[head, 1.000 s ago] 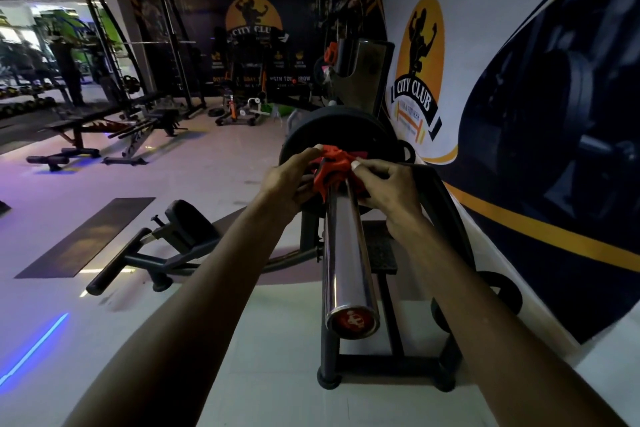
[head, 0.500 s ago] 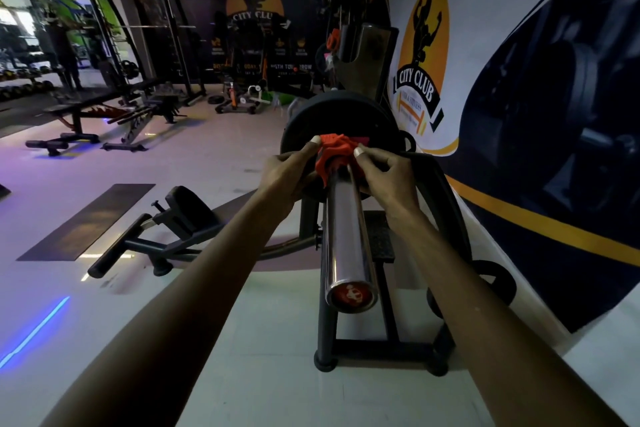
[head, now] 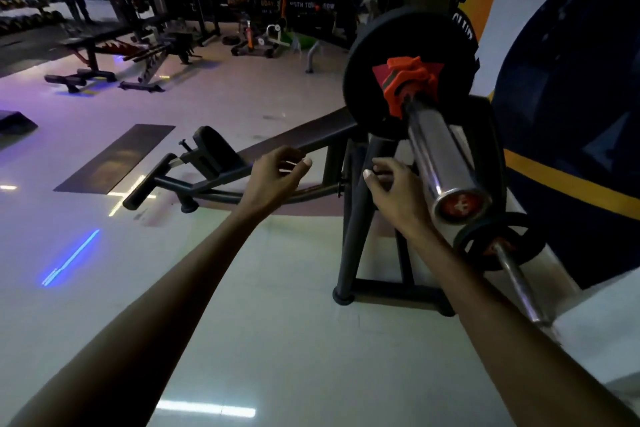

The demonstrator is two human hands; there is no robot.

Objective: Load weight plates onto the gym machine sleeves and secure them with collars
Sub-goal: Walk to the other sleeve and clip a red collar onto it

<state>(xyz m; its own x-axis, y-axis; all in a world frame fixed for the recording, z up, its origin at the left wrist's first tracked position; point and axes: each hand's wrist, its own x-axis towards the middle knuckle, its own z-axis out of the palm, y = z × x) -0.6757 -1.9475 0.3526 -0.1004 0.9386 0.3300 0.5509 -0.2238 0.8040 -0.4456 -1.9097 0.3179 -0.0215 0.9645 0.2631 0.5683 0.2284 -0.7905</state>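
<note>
A red collar point(head: 408, 83) sits on the chrome sleeve point(head: 437, 152), pressed against a black weight plate point(head: 388, 45) on the gym machine. Below it, the left hand point(head: 273, 177) and right hand point(head: 394, 191) hover with fingers loosely spread, holding nothing, above the pale floor point(head: 277, 305).

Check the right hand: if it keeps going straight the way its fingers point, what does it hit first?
Probably the machine's dark upright post. The right hand is open and empty, its fingers pointing up and forward right beside that post, below the chrome sleeve. Depth is unclear from one view; it may pass just alongside.
</note>
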